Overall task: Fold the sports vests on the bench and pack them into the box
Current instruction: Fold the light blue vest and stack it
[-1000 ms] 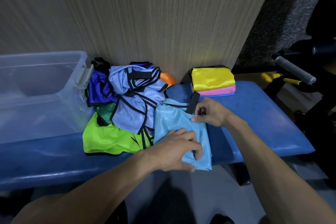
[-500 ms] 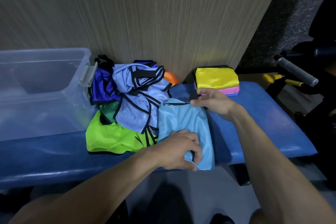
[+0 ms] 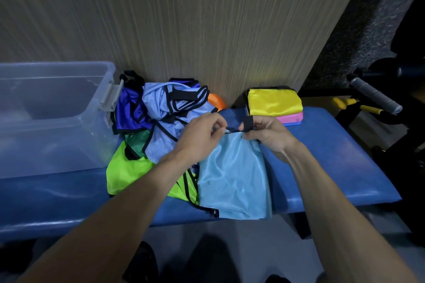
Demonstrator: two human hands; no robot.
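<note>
Your left hand point(image 3: 202, 135) and right hand point(image 3: 264, 133) meet at the far edge of the light blue vest point(image 3: 232, 174), each pinching its black strap point(image 3: 247, 123), forearms reaching in over the bench point(image 3: 333, 156). The vest lies flat and glossy on the bench, its near edge hanging off the front. Behind it, a tangled pile point(image 3: 161, 122) partly hides an orange vest point(image 3: 216, 102); the clear box point(image 3: 53, 117) runs off the left edge.

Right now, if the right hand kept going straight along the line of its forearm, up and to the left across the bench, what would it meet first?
Most likely the left hand: the right hand faces it closely across the black strap of the light blue vest. Behind lies the vest pile. Depth is uncertain from one view.
</note>
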